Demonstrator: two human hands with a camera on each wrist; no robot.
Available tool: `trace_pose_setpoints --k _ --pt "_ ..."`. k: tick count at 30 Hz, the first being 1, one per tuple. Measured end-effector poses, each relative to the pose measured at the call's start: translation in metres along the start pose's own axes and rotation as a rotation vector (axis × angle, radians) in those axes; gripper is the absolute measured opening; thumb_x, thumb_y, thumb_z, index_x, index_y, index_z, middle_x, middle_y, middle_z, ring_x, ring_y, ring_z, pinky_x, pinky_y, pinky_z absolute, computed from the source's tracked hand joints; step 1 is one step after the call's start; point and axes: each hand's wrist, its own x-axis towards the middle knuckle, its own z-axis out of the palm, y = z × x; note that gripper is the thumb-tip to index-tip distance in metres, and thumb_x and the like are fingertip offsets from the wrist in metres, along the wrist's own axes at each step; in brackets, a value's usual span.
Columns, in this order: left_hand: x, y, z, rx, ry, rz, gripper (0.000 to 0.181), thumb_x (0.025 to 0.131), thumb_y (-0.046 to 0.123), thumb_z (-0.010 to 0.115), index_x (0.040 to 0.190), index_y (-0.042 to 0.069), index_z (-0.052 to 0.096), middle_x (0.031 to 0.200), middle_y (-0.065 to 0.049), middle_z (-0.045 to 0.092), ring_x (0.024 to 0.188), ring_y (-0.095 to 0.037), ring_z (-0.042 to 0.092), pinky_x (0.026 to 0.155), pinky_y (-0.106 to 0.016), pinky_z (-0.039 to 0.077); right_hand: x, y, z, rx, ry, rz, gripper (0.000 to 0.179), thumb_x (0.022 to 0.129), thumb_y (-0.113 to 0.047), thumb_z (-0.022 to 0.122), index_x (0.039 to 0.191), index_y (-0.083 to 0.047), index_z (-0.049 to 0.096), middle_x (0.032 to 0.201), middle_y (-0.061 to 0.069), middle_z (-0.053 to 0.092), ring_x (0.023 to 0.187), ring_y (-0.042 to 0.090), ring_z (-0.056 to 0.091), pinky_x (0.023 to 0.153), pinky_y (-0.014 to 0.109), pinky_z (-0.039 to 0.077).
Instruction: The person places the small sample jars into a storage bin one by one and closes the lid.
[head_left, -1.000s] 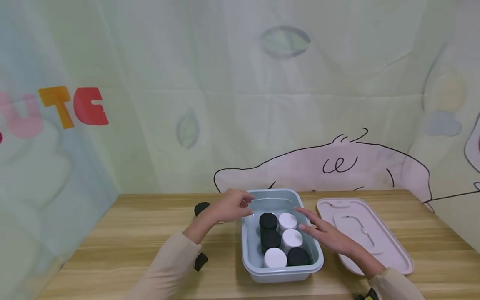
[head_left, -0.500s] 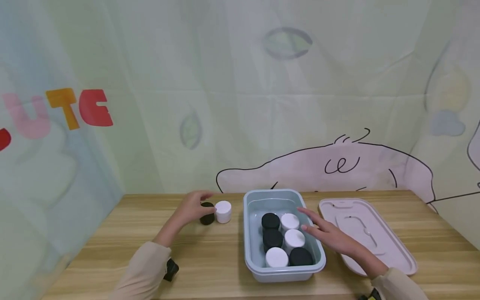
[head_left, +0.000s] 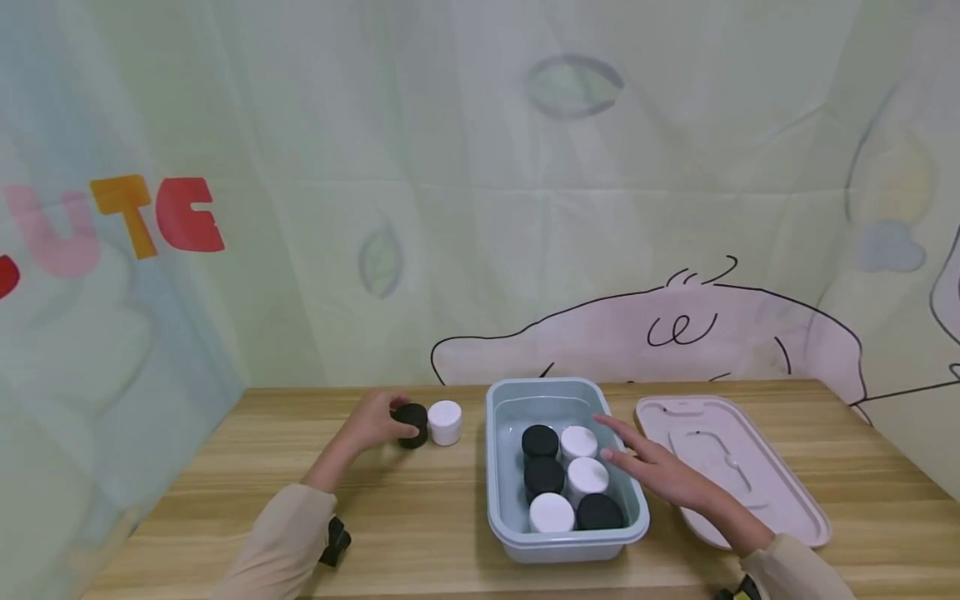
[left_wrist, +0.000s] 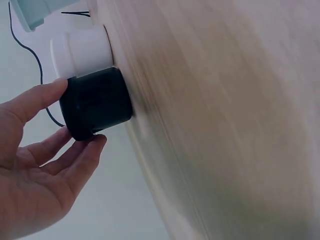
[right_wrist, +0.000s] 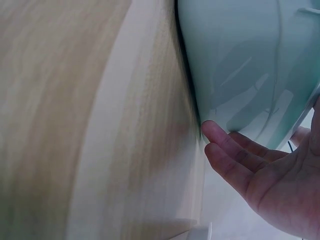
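Note:
At the left of the table, my left hand [head_left: 378, 421] holds a small black lidded jar [head_left: 412, 425], thumb on one side and fingers on the other. The jar [left_wrist: 100, 97] stands on the table in the left wrist view, against a white jar [left_wrist: 87, 47], which is also in the head view. My right hand [head_left: 656, 471] lies along the right side of a light blue plastic bin [head_left: 492, 467], fingers fairly straight, thumb and index at its rim. In the right wrist view several fingertips are at the bin's outer wall [right_wrist: 240, 65]. Black jars [head_left: 543, 477] and white jars [head_left: 587, 477] stand inside the bin.
A pale pink lid [head_left: 780, 475] lies on the wooden table [head_left: 435, 517] to the right of the bin, partly under my right forearm. A printed cloth [head_left: 465, 208] hangs behind the table.
My left hand has moved left from beside the bin to the black jar and now grips it. The white jar by it has come into view. My right hand stays at the bin.

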Motion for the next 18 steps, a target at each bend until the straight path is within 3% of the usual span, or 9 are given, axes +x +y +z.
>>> trace_pose_setpoints --k 11,18 --pt "0.001 0.0 0.0023 0.002 0.005 -0.039 0.048 0.072 0.01 0.073 0.111 -0.013 0.057 0.11 -0.027 0.059 0.103 -0.038 0.054 0.09 -0.047 0.042 -0.0002 -0.0012 0.0002 -0.001 0.002 0.006 0.054 0.095 -0.034 0.043 0.143 -0.014 0.026 0.146 0.022 0.022 0.13 0.044 0.024 0.098 0.062 0.026" --pt "-0.0012 0.0021 -0.0028 -0.006 0.05 -0.086 0.049 0.074 0.015 0.071 0.114 -0.01 0.056 0.111 -0.025 0.058 0.103 -0.037 0.054 0.088 -0.047 0.042 0.0001 0.0002 -0.0001 -0.004 -0.001 0.004 0.055 0.095 -0.035 0.043 0.143 -0.015 0.025 0.147 0.021 0.021 0.13 0.045 0.023 0.098 0.062 0.025"
